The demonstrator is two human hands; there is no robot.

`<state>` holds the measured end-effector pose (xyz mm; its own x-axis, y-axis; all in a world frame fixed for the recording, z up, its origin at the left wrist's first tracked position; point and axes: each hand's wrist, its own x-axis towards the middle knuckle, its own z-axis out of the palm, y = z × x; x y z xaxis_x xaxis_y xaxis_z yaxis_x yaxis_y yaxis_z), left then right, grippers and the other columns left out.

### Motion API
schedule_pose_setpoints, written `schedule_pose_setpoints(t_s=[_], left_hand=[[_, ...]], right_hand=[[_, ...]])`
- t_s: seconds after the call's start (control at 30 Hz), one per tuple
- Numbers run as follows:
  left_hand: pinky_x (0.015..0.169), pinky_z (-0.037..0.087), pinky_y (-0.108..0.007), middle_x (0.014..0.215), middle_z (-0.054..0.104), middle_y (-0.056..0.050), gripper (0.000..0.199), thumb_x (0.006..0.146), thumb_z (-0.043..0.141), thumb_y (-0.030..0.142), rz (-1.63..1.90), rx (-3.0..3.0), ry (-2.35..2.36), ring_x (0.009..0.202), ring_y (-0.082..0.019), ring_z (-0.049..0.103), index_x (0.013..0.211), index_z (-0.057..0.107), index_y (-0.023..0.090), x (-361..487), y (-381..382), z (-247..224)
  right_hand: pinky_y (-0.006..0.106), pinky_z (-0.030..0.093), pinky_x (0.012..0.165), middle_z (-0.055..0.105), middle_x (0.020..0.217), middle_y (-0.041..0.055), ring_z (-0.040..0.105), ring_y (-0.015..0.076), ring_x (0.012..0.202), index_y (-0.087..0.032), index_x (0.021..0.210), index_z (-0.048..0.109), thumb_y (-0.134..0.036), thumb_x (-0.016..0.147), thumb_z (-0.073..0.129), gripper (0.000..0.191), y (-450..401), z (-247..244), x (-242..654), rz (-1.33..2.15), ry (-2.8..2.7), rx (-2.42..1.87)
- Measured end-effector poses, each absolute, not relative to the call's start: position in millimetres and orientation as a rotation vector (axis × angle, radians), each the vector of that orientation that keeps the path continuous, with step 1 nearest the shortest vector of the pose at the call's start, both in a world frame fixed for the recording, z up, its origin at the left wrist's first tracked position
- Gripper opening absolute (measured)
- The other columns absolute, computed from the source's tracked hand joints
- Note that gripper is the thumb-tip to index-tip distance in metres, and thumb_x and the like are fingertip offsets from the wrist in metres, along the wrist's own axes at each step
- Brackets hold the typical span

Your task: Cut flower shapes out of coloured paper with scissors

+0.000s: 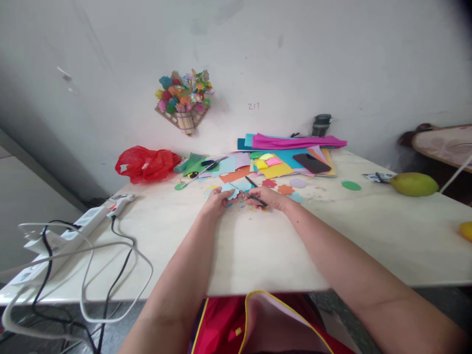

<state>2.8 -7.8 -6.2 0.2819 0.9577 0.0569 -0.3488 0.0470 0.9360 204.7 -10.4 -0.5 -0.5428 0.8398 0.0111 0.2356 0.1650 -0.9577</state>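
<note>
Between the fingers of my left hand [217,199] is a light blue paper flower [231,192] with a scalloped edge. My right hand [271,196] grips scissors [256,198] by the dark handles, and their blades point left at the flower. Whether the blades touch the paper I cannot tell. Just beyond my right hand lie a red paper flower [269,183] and an orange paper flower [285,190]. A lilac paper oval [298,183] is farther right, and small paper scraps are scattered under and around my hands.
Coloured paper sheets [232,175] and a dark phone [311,163] lie at the back. A red plastic bag [147,164] sits at back left, near a second pair of scissors [209,165]. Cables trail from a white power strip [79,231] at left. A yellow-green fruit [414,184] rests right.
</note>
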Motion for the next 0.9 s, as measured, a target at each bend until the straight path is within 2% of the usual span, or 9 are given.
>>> schedule_pose_setpoints(t_s=[0.33, 0.57, 0.73, 0.9], left_hand=[[0.072, 0.055, -0.030, 0.082, 0.070, -0.012, 0.024, 0.063, 0.073, 0.019, 1.147, 1.079, 0.704, 0.076, -0.021, 0.067, 0.082, 0.067, 0.007, 2.6, -7.5, -7.2], [0.058, 0.054, -0.026, 0.075, 0.070, -0.009, 0.022, 0.061, 0.074, 0.021, 1.147, 1.088, 0.769, 0.058, -0.015, 0.063, 0.078, 0.068, 0.008, 1.4, -6.0, -7.9], [0.056, 0.053, -0.026, 0.066, 0.067, -0.006, 0.019, 0.060, 0.074, 0.020, 1.174, 1.067, 0.783, 0.054, -0.013, 0.060, 0.073, 0.067, 0.009, 1.2, -4.0, -10.0], [0.055, 0.053, -0.025, 0.066, 0.065, -0.004, 0.021, 0.059, 0.076, 0.020, 1.171, 1.069, 0.758, 0.054, -0.012, 0.059, 0.074, 0.065, 0.009, 2.5, -6.9, -7.0]], right_hand=[[0.018, 0.030, 0.037, 0.049, 0.051, -0.0065, 0.041, 0.0044, 0.039, -0.013, 0.078, 0.059, -0.037, 0.065, 0.067, 0.029, -12.9, 0.7, 202.4, 1.398, -1.844, -0.994], [0.017, 0.031, 0.035, 0.050, 0.050, -0.0061, 0.043, 0.0051, 0.038, -0.013, 0.078, 0.058, -0.029, 0.064, 0.068, 0.023, -19.8, 8.6, 200.1, 1.460, -1.751, -1.060], [0.017, 0.031, 0.035, 0.050, 0.048, -0.0054, 0.044, 0.0055, 0.039, -0.013, 0.076, 0.059, -0.026, 0.064, 0.066, 0.019, -19.3, 8.3, 200.1, 1.480, -1.725, -1.058], [0.017, 0.031, 0.034, 0.050, 0.047, -0.0060, 0.044, 0.0056, 0.038, -0.013, 0.076, 0.058, -0.028, 0.065, 0.066, 0.020, -21.6, 10.5, 199.9, 1.458, -1.747, -1.055]])
